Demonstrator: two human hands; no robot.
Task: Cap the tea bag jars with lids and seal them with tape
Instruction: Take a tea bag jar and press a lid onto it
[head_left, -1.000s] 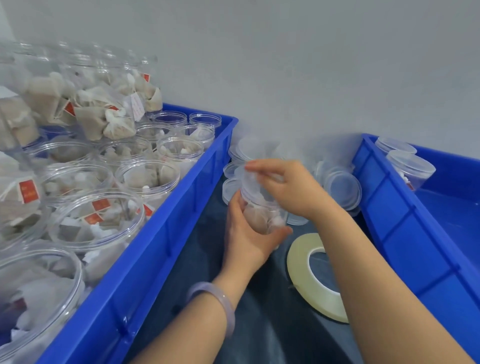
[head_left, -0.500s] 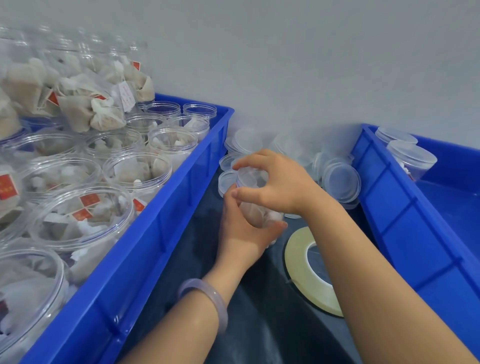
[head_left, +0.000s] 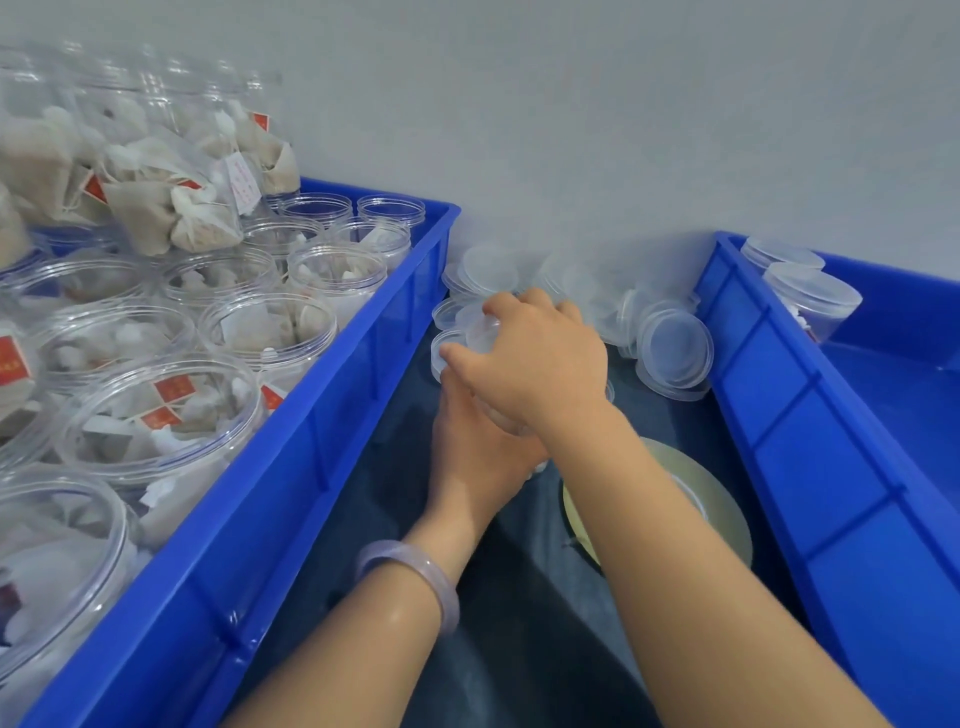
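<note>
Capping a single tea bag jar (head_left: 506, 423) is what I am doing at this moment, on the dark counter (head_left: 519, 649) between the left crate (head_left: 311, 467) and the right crate (head_left: 779, 441). My left hand (head_left: 478, 462) is wrapping round the jar's body from the seven o'clock side with its fingers curled tight, so most of the jar is hidden. My right hand (head_left: 540, 358) is arching over the top, and its fingertips are pinching the rim of a clear lid (head_left: 480, 332) at the jar's mouth. Whether that lid is fully seated, I cannot tell. I am judging that the next move calls for a twist or press to seat it, then a reach for the tape roll (head_left: 722, 499), which is lying flat at four o'clock, partly under my right forearm. Loose lids (head_left: 675, 348) are lying at two o'clock, and uncapped jars (head_left: 270, 332) are waiting at nine o'clock.
</note>
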